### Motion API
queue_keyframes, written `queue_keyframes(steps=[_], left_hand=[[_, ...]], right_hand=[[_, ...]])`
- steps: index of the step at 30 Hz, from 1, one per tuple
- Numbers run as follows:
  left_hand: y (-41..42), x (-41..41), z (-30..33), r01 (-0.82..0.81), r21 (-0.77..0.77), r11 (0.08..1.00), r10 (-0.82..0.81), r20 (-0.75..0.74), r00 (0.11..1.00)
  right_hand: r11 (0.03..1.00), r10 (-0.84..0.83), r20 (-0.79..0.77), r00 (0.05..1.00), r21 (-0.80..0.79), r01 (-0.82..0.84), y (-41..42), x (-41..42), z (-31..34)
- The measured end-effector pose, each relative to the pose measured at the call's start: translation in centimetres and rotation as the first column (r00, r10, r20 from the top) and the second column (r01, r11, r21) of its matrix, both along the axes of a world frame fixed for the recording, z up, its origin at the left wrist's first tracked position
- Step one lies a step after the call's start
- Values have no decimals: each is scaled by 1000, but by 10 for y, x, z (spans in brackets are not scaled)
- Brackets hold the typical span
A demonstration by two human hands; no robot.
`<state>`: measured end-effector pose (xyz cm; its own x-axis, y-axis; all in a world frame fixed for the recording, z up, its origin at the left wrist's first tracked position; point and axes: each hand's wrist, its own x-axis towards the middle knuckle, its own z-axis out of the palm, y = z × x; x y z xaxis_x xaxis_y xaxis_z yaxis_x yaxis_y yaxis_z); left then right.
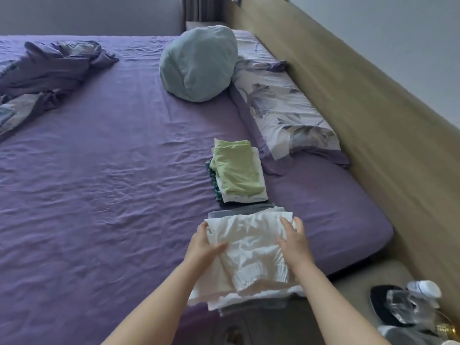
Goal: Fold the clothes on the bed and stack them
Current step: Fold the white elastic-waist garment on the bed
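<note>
A folded white garment with a ruffled hem (251,247) lies on top of a pile of folded grey and white clothes (249,210) at the near edge of the bed. My left hand (202,241) grips the garment's left side, thumb on top and fingers curled round the edge. My right hand (295,241) lies on its right side with fingers wrapped over the far right corner. Just beyond stands a second stack (236,170) with a light green piece on top, white below, and a green patterned one at the bottom.
The purple sheet (112,158) covers the bed. A crumpled purple floral blanket (47,70) lies far left. A pale blue pillow (199,63) and a floral pillow (281,115) sit by the wooden headboard (361,120). A bedside surface with bottles (410,302) is lower right.
</note>
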<state>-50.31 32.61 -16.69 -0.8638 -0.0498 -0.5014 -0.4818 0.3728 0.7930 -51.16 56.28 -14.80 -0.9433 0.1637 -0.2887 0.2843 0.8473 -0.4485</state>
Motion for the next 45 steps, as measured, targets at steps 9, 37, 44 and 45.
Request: queue_keyframes(steps=[9,37,44,45], left_hand=[[56,-8,-55,77,-621,780,-124,-32,992],[81,-87,-55,470,-678,566,-623,22,782],[47,-201,-56,103,-529,842,-152,-49,987],[45,-215,-64,66,-496,866,-88,-20,996]], right_hand=[[923,209,148,967,298,-246,49,-13,-65],[837,453,178,874,253,-485,11,-100,-66],[982,188,120,975,-7,-189,-14,-215,-78],[984,178,140,974,-12,-178,-15,-231,-85]])
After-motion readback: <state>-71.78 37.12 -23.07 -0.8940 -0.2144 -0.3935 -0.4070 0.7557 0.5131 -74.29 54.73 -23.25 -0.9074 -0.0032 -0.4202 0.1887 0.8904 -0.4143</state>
